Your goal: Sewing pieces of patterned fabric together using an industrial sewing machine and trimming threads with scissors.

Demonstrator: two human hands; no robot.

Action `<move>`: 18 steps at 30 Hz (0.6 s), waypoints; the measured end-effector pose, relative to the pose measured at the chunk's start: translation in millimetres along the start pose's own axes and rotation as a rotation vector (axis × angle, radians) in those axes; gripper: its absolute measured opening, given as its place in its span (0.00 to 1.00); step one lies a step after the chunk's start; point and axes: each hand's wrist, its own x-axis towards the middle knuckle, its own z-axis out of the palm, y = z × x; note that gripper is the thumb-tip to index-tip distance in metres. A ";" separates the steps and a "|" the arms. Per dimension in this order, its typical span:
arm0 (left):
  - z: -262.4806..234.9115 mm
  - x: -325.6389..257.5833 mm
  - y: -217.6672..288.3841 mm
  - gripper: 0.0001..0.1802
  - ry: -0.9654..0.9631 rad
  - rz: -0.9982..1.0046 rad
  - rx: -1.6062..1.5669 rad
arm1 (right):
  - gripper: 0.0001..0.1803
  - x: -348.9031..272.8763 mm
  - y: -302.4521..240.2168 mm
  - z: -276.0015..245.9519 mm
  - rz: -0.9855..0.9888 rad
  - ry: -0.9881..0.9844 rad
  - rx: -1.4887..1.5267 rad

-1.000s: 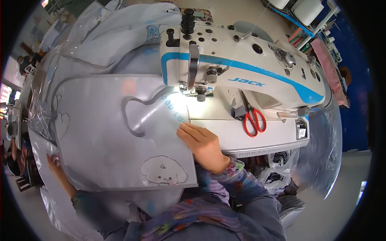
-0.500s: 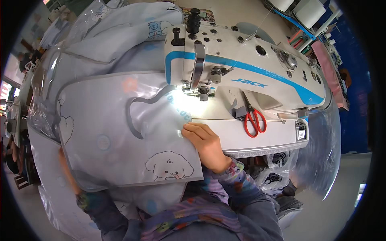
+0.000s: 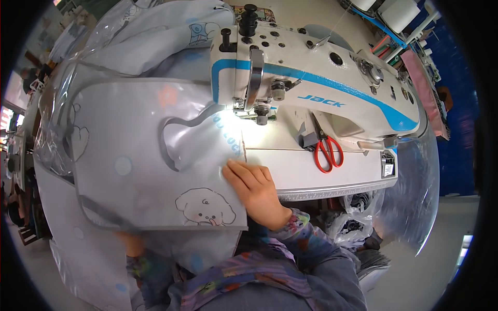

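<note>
A pale grey, shiny sheet with dark grey binding (image 3: 140,202) lies under the needle end of a white and blue sewing machine (image 3: 295,78). A puppy drawing shows at its near right corner, and a curved grey strip (image 3: 168,135) loops across its middle. My right hand (image 3: 254,191) grips the sheet's right edge just in front of the lit needle area, fingers close together on top, thumb hidden. By the sheet's near left edge, my left hand (image 3: 132,242) is blurred, its fingers hidden beneath the sheet.
Red-handled scissors (image 3: 327,153) rest on the machine bed at the right. More printed grey material (image 3: 166,36) and clear plastic (image 3: 52,140) bulge behind and left. White thread cones (image 3: 397,20) stand at the far right. Plastic bags (image 3: 358,220) sit below the table edge.
The sheet's near right corner and puppy drawing have shifted left, with my right hand moving the same way. My left hand has moved right, from the sheet's left side to beneath its near edge.
</note>
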 end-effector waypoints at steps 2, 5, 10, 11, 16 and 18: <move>-2.9 13.5 19.9 0.22 0.026 0.073 0.056 | 0.26 -2.2 0.3 -6.1 0.025 0.015 0.044; -9.6 36.3 68.3 0.21 0.105 0.244 0.180 | 0.25 -3.6 -0.3 -11.4 0.039 0.013 0.081; -11.3 90.5 151.9 0.19 0.256 0.594 0.452 | 0.25 2.4 1.4 -8.9 0.062 0.017 0.119; -10.2 104.4 162.1 0.19 0.287 0.656 0.506 | 0.25 5.1 3.2 -7.5 0.066 0.022 0.126; 1.7 175.3 200.2 0.18 0.402 0.835 0.569 | 0.25 21.2 13.7 -0.9 0.073 0.054 0.143; 16.6 202.0 222.5 0.19 0.411 0.843 0.593 | 0.26 26.9 17.2 2.0 0.084 0.056 0.140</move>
